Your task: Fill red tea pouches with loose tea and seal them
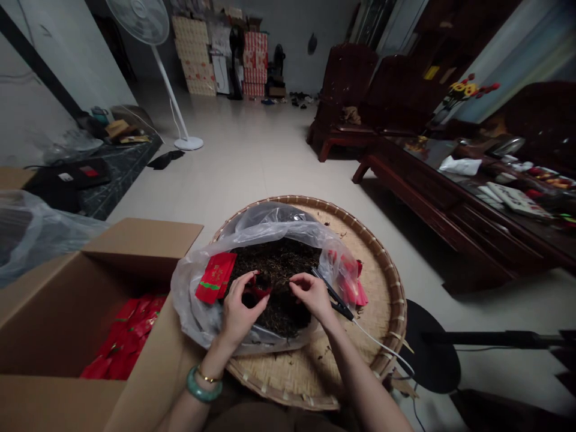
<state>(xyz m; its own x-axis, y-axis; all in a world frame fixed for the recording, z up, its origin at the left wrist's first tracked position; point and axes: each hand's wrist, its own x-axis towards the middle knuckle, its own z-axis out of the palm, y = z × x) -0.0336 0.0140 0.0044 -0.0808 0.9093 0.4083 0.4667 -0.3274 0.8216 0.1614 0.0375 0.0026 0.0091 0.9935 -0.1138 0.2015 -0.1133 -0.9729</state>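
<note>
My left hand [240, 306] is closed around a small red packet [261, 288], its dark mouth held between thumb and fingers. Just right of it, my right hand [311, 294] pinches its fingertips together; whatever is between them is too small to make out. Both are over a large clear plastic bag [193, 312] of dark, dried, twisted leaves that look like tea [274, 255]. Flat red packets [216, 277] lie on the bag's left side. A black clamp-like tool [333, 294] with a white cord rests beside my right hand. More red packets [353, 279] lie behind it.
The bag sits on a round woven bamboo tray [310, 381]. At left stands an open cardboard box [40, 324] holding filled-looking red packets [130, 330]. A white fan [166, 84] is on the floor ahead, a dark wooden table [418, 192] to the right, a black round base [427, 348] nearby.
</note>
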